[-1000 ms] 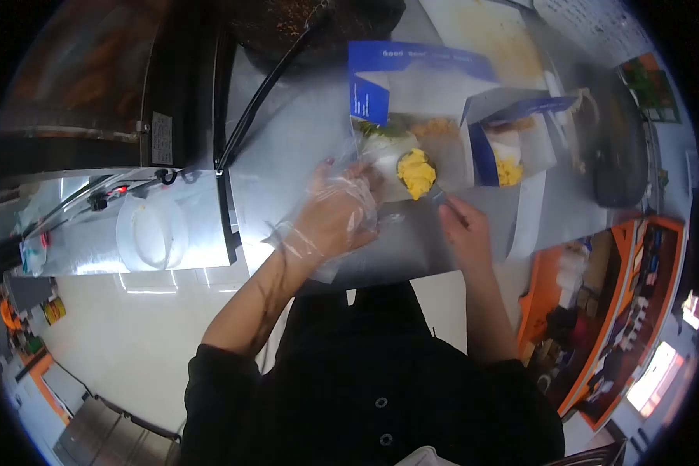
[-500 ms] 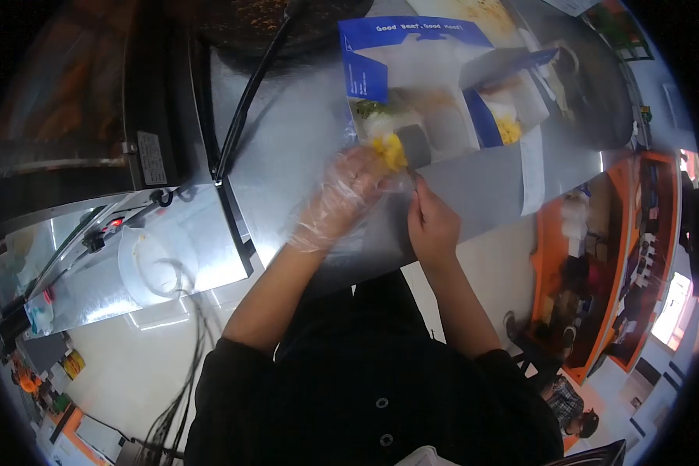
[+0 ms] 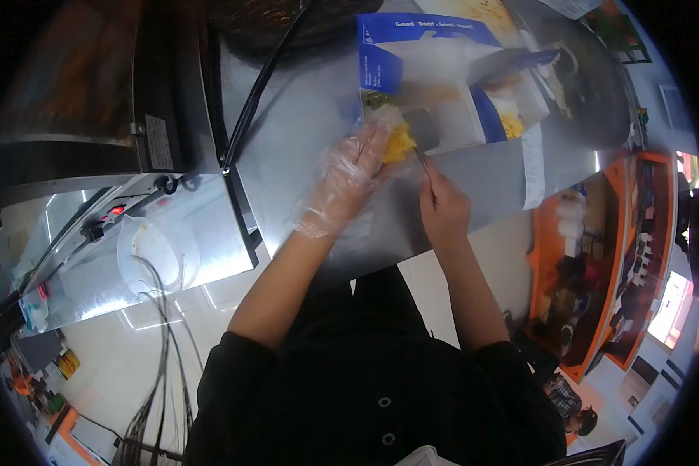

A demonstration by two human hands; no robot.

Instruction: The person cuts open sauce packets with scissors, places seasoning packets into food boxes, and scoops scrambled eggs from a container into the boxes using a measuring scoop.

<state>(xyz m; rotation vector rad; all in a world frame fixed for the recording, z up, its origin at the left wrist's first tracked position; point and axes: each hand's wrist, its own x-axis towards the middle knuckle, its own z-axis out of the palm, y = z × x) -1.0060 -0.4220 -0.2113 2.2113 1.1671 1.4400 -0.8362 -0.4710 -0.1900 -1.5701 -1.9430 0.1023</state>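
My left hand (image 3: 355, 168), in a clear plastic glove, is closed round soft yellow food pieces (image 3: 398, 144) at the front left of an open blue-and-white takeaway box (image 3: 456, 93). In my bare right hand (image 3: 446, 200) is the thin handle of a spatula (image 3: 421, 126). Its flat grey blade lies beside the yellow food, over the box's front edge. Green food (image 3: 377, 99) shows in the box's left corner, partly hidden by my glove. A blue-edged divider separates off a right compartment, where more yellow food (image 3: 512, 125) lies.
A black round pan or griddle (image 3: 260, 27) stands at the back left, its long black bar reaching down the steel counter (image 3: 287, 116). A paper slip (image 3: 533, 171) hangs over the counter's front edge. Orange shelves (image 3: 540, 272) stand on the right; a person (image 3: 567, 404) is beyond.
The view has shifted slightly, moving the box rightward in the picture. My gloved hand has moved up and inward against the box, now covering the white food near the green food.
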